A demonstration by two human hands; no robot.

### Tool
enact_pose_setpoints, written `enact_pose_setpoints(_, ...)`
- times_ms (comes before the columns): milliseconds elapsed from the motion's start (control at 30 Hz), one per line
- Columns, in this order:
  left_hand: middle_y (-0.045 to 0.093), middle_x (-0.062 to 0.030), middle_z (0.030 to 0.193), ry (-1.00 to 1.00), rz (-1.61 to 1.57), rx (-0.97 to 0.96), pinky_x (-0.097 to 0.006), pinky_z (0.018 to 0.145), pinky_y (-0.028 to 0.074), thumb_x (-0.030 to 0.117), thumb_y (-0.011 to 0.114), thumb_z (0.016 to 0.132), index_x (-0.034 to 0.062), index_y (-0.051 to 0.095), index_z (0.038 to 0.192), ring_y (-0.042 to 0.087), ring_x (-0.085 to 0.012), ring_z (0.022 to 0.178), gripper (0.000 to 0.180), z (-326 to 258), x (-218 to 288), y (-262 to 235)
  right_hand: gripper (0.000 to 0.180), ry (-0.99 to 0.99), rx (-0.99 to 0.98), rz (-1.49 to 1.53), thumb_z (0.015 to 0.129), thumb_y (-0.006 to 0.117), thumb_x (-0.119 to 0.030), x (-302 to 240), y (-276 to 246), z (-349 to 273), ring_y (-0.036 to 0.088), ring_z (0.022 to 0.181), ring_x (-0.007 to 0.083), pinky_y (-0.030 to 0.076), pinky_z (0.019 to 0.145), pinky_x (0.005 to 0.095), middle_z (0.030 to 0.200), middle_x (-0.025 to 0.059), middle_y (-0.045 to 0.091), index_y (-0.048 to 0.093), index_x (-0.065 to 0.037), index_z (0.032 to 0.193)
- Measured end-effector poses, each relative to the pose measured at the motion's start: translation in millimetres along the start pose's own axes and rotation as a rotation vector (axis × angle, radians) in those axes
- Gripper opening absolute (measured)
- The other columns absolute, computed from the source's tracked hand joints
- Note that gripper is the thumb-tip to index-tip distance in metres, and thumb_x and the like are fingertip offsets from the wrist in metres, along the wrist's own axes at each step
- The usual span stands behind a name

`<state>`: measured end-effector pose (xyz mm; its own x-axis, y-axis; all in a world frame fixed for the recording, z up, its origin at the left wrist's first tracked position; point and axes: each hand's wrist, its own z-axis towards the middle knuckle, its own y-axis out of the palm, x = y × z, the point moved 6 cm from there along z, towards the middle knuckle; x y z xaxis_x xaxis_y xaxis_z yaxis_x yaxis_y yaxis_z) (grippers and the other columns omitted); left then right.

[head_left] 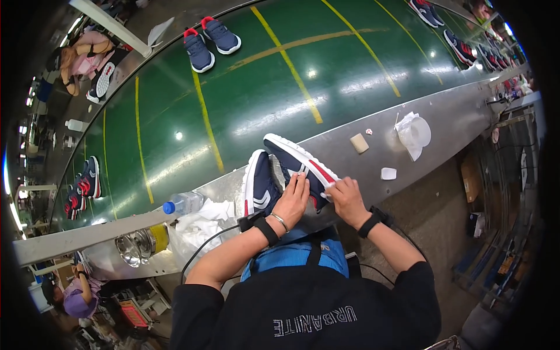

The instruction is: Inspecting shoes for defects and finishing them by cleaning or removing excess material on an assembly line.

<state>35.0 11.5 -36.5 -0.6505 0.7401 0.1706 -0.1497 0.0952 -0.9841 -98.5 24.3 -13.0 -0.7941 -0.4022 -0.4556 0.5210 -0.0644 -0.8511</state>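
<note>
A navy sneaker [291, 158] with a white sole and a red patch is tilted on its side over the metal ledge, toe pointing away to the left. My left hand [294, 201] holds it, fingers laid close together against the upper, its thumb hidden. At the heel end, the curled fingers of my right hand [348, 201] grip the edge of the sole. A second navy sneaker [256, 184] with a white sole and a white side mark stands just left of it, beside my left hand. Dark bands with cables circle both my wrists.
Beyond the ledge [455, 111] runs a green conveyor belt [245, 99] with yellow lines, carrying several sneakers [199, 51]. A blue-capped bottle [184, 203], white crumpled paper [204, 224] and a metal lamp-like fixture [135, 248] lie left. Rightward are a beige block [359, 143], a white block [388, 174] and a plastic-lined cup [415, 131].
</note>
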Motion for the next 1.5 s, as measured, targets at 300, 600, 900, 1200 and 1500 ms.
enact_pose_setpoints(300,0.040,-0.0205,0.120,-0.061,0.016,0.040,-0.038,0.093,0.037,0.015,0.051,0.079,-0.0091,0.044,0.116,0.040,-0.0324,0.109,0.045,1.9,4.5,1.5,0.016,-0.040,0.115,0.267,0.069,0.055,0.004,2.9,11.3,53.8,0.051,0.081,0.0288,0.043,0.070,0.0353,0.081,0.0107,0.053,0.058,-0.004,0.082)
enact_pose_setpoints(600,0.043,-0.0168,0.109,-0.135,0.009,0.077,-0.039,0.094,0.034,0.015,0.050,0.076,-0.0088,0.045,0.115,0.040,-0.0302,0.107,0.047,-1.9,6.0,-0.3,0.016,-0.091,0.014,0.215,0.067,0.054,0.004,1.1,11.6,52.9,0.049,0.078,0.0287,0.041,0.069,0.0363,0.077,0.0110,0.048,0.054,-0.004,0.080)
enact_pose_setpoints(900,0.041,-0.0152,0.112,-0.179,0.020,0.043,-0.042,0.098,0.031,0.013,0.046,0.075,-0.0058,0.042,0.119,0.038,-0.0294,0.111,0.049,-3.1,7.3,0.7,0.014,-0.090,0.083,0.138,0.066,0.055,0.001,-6.9,16.0,77.0,0.048,0.077,0.0252,0.038,0.067,0.0348,0.076,0.0072,0.048,0.056,-0.007,0.078)
enact_pose_setpoints(1200,0.041,-0.0153,0.113,-0.154,0.050,-0.009,-0.043,0.098,0.030,0.015,0.046,0.076,-0.0048,0.046,0.115,0.037,-0.0289,0.111,0.044,-0.2,10.9,2.0,0.011,-0.041,0.131,0.077,0.067,0.058,-0.005,-11.2,21.8,84.8,0.047,0.076,0.0232,0.034,0.067,0.0348,0.074,0.0043,0.048,0.058,-0.010,0.077)
enact_pose_setpoints(1500,0.042,-0.0136,0.116,-0.193,0.089,0.001,-0.043,0.097,0.029,0.014,0.047,0.076,-0.0026,0.045,0.116,0.037,-0.0275,0.114,0.044,-4.8,9.0,-8.7,0.009,0.118,-0.228,0.079,0.068,0.060,-0.004,12.3,-2.5,-1.0,0.049,0.080,0.0278,0.036,0.068,0.0382,0.078,0.0078,0.049,0.057,-0.009,0.075)
